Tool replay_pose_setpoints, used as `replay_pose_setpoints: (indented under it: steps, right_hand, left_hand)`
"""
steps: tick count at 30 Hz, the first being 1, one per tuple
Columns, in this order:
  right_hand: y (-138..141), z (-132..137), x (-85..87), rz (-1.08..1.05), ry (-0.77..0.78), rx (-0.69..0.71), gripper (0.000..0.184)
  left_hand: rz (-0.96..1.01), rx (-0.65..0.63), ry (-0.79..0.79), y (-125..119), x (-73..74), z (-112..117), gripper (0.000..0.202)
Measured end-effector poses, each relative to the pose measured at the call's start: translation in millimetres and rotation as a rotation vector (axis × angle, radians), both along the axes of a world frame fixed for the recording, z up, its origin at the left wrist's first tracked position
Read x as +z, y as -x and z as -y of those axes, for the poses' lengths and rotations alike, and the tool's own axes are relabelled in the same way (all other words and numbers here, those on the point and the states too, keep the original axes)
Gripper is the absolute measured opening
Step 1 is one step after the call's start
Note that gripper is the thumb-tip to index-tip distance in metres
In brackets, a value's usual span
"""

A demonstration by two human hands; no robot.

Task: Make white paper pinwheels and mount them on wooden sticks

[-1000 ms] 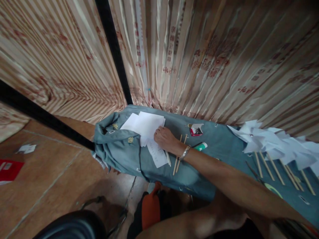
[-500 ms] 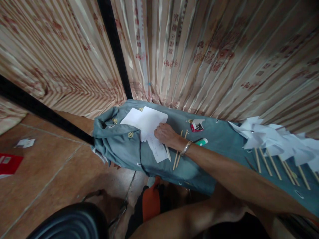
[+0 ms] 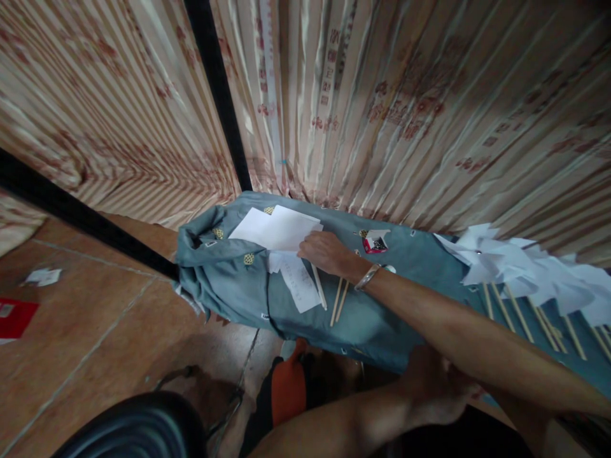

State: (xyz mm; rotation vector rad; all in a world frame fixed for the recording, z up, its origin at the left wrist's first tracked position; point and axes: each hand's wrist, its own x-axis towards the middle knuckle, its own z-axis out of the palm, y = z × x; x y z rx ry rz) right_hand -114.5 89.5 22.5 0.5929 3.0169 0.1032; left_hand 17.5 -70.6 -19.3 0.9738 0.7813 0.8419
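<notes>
My right hand (image 3: 327,252), with a silver bracelet at the wrist, is closed at the right edge of a white paper sheet (image 3: 293,226), its fingertips pinched on the edge. Another white sheet (image 3: 251,226) lies to the left, partly under a fold of cloth. Just below the hand is a slip of paper with writing (image 3: 301,286). Thin wooden sticks (image 3: 340,302) and a white stick (image 3: 319,289) lie beside it. My left hand (image 3: 439,391) is low, in shadow beneath my right forearm; its fingers are mostly hidden.
Paper pinwheels on sticks (image 3: 534,273) lie in a row at the right of the grey-green cloth (image 3: 405,305). A small red-and-white box (image 3: 376,242) of metal pieces sits near the back. Black poles (image 3: 219,89) and striped curtains (image 3: 382,95) border the table. A black stool (image 3: 138,426) stands below.
My right hand has shifted slightly right and its forearm lower, covering most of the green-and-white tube. My left hand has risen a little and shows more beneath the right forearm.
</notes>
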Motion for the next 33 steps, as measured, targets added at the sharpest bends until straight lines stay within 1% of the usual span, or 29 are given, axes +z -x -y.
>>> replay_pose_setpoints:
  steps: [5, 7, 9, 11, 14, 16, 18, 20, 21, 23, 25, 26, 27, 29, 32, 33]
  right_hand:
    - [-9, -3, 12.2, -0.04, 0.043, -0.182, 0.03]
    - [-17, -5, 21.0, -0.074, 0.055, -0.251, 0.028]
    - [-32, -10, 31.4, -0.159, 0.105, -0.33, 0.026]
    - [-54, -14, 41.4, -0.293, 0.186, -0.438, 0.023]
    - [-98, -16, 51.1, -0.522, 0.245, -0.585, 0.024]
    - [-131, -9, 53.9, -0.665, 0.292, -0.659, 0.025]
    - [-162, 5, 56.0, -0.785, 0.308, -0.726, 0.026]
    - [-189, 27, 59.1, -0.844, 0.26, -0.799, 0.03]
    - [-201, 40, 61.2, -0.865, 0.185, -0.835, 0.03]
    - [-221, 66, 65.4, -0.868, -0.008, -0.867, 0.027]
    - [-237, 90, 67.0, -0.831, -0.24, -0.844, 0.024]
    - [-244, 101, 66.2, -0.79, -0.336, -0.826, 0.024]
    - [-249, 110, 64.0, -0.743, -0.412, -0.81, 0.023]
    - [-257, 123, 55.9, -0.673, -0.491, -0.797, 0.021]
    - [-260, 136, 38.0, -0.57, -0.469, -0.756, 0.02]
    - [-259, 139, 31.8, -0.529, -0.427, -0.75, 0.021]
  left_hand:
    - [-0.004, 0.044, 0.067, -3, 1.5, 3, 0.009]
    - [0.02, 0.045, 0.067, -5, 2.9, 5, 0.01]
    - [0.049, 0.027, 0.051, -7, 5.1, 7, 0.012]
    - [0.041, 0.0, 0.052, -8, 7.5, 8, 0.014]
    - [-0.015, -0.024, 0.118, -13, 8.7, 9, 0.014]
    - [-0.034, -0.015, 0.152, -17, 7.2, 9, 0.017]
    - [-0.031, 0.006, 0.132, -19, 5.2, 9, 0.019]
    - [-0.027, 0.024, 0.078, -18, 4.3, 8, 0.018]
    - [-0.035, 0.032, 0.056, -16, 4.6, 7, 0.018]
    - [-0.078, 0.073, 0.008, -11, 6.9, 6, 0.018]
    - [-0.098, 0.098, -0.031, -2, 10.5, 3, 0.021]
    - [-0.118, 0.13, -0.076, 3, 12.3, 1, 0.021]
    - [-0.164, 0.193, -0.157, 9, 14.0, -1, 0.02]
    - [-0.306, 0.232, -0.408, 22, 15.9, -6, 0.02]
    - [-0.463, 0.317, -0.741, 40, 14.2, -16, 0.033]
    - [-0.538, 0.355, -0.825, 45, 12.5, -19, 0.038]
